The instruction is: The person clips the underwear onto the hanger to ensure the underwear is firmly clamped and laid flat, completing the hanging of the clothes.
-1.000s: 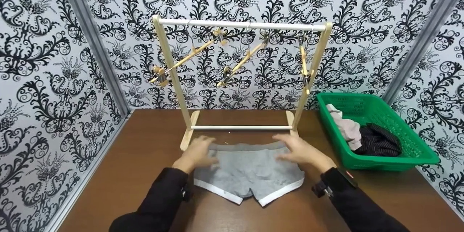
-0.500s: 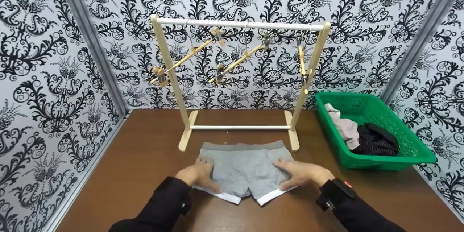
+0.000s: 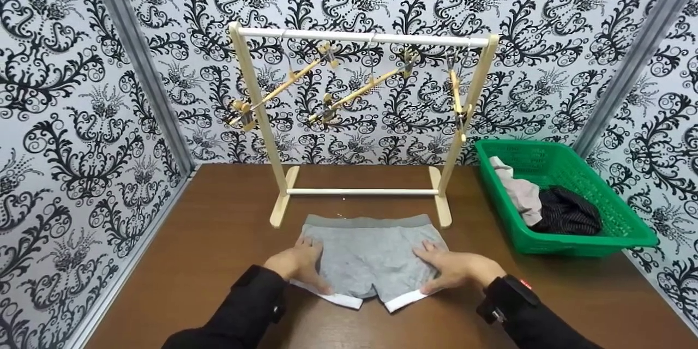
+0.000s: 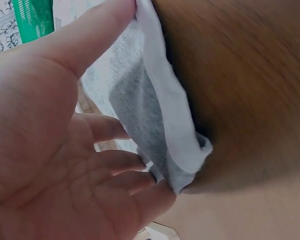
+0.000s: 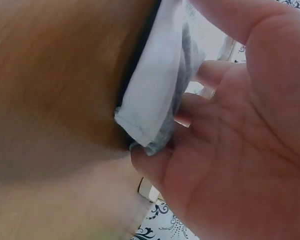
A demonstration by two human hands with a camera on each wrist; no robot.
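Grey shorts (image 3: 376, 251) with white leg hems lie spread on the table, waistband away from me. My left hand (image 3: 300, 264) rests on their left side, thumb on the hem and fingers spread along the edge. On the right side, my right hand (image 3: 450, 270) touches the cloth in the same way. The left wrist view shows the left hand (image 4: 90, 130), its thumb against the white hem (image 4: 170, 105) and fingertips at the raised side edge. In the right wrist view, the right hand (image 5: 230, 130) has its fingers along the cloth edge beside the hem (image 5: 152, 75).
Behind the shorts stands a wooden rack (image 3: 362, 192) with a white top bar. Three clip hangers hang from it, the middle one (image 3: 365, 89) slanted. A green basket (image 3: 583, 245) at the right holds a pale cloth (image 3: 523, 196) and a dark striped cloth (image 3: 567, 212).
Both hands have come down from above the upper part of the shorts to their sides and now touch the cloth. The middle hanger has swung a little.
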